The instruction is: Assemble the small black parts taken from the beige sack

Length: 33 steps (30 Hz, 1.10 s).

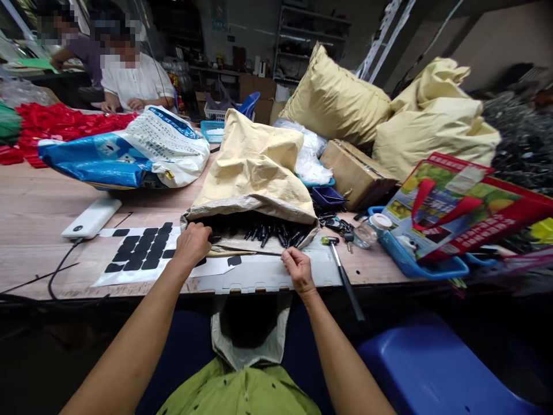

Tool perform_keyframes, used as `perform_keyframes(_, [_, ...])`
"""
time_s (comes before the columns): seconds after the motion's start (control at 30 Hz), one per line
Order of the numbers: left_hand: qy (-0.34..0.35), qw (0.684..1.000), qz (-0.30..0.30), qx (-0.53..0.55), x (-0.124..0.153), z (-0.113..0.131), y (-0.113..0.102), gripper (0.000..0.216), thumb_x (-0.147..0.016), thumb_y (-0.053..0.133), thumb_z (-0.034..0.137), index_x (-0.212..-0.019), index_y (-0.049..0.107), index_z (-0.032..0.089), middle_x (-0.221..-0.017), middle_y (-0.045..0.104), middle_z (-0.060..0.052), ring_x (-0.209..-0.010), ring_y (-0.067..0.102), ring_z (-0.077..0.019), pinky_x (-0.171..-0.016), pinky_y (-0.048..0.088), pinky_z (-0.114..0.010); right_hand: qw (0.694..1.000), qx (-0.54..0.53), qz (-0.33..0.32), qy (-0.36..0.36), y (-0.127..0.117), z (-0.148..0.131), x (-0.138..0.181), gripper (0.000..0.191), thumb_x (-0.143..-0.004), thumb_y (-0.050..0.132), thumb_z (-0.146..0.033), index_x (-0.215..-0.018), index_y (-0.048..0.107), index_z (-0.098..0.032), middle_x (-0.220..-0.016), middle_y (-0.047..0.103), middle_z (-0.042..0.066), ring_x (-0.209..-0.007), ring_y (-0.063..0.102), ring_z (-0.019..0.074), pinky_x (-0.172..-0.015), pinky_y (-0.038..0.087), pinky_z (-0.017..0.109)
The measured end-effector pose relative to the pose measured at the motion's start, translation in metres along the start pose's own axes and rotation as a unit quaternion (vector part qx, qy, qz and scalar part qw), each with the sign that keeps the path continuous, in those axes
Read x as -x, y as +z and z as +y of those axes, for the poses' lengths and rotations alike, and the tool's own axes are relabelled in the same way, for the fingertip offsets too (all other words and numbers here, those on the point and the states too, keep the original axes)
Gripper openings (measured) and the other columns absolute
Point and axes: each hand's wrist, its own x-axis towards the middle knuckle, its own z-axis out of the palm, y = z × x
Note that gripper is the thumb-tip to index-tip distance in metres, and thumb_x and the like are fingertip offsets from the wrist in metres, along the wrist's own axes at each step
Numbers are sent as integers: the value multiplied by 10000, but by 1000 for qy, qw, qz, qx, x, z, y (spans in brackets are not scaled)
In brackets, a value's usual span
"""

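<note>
Lying on the wooden table (38, 219), the tan sack (254, 167) gaped toward the person, with the left hand (192, 242) curled closed in its mouth and the right hand (297, 266) pinching its lower lip. Drawing out the black parts (272, 233) seemed the step in hand — that would need the mouth held wide.

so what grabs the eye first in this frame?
The tan paper sack lying open in the middle, its mouth full of black parts, with the left hand at the mouth's left corner and the right hand at its lower lip. Left of it lies a sheet of black pads; at the right, a red shopping bag in a blue basket.
</note>
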Motion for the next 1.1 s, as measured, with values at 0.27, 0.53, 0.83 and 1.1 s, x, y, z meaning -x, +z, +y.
perform_keyframes(0.27, [169, 958, 41, 227, 40, 87, 13, 179, -824, 680, 238, -996, 727, 226, -978, 702, -54, -981, 537, -255, -887, 449, -381, 999, -2, 34, -11, 4, -2, 3, 401, -932, 537, -546, -731, 566, -201, -613, 446, -29, -572, 408, 126, -542, 337, 259])
perform_keyframes(0.53, [191, 923, 37, 332, 51, 133, 55, 203, -833, 719, 270, -1030, 727, 224, -936, 650, -50, -967, 523, -249, -909, 417, -393, 927, 262, 267, 6, -57, -12, 21, 236, -902, 582, -435, -866, 633, -208, -803, 587, 39, -767, 530, 207, -743, 442, 328])
perform_keyframes(0.83, [187, 917, 34, 352, 48, 129, 57, 170, -813, 741, 280, -970, 722, 219, -894, 641, -38, -940, 526, -240, -880, 415, -371, 789, 531, 190, 243, -107, -17, 31, 343, -926, 556, -315, -1236, 633, -192, -1125, 629, 152, -998, 597, 303, -789, 439, 381])
perform_keyframes(1.1, [180, 922, 6, 344, 45, 129, 56, 203, -807, 763, 302, -996, 746, 228, -918, 657, -37, -962, 529, -242, -877, 398, -372, 905, 335, 242, 101, -81, -36, 59, 303, -936, 442, -307, -1116, 632, -153, -917, 675, 120, -826, 626, 258, -767, 492, 373])
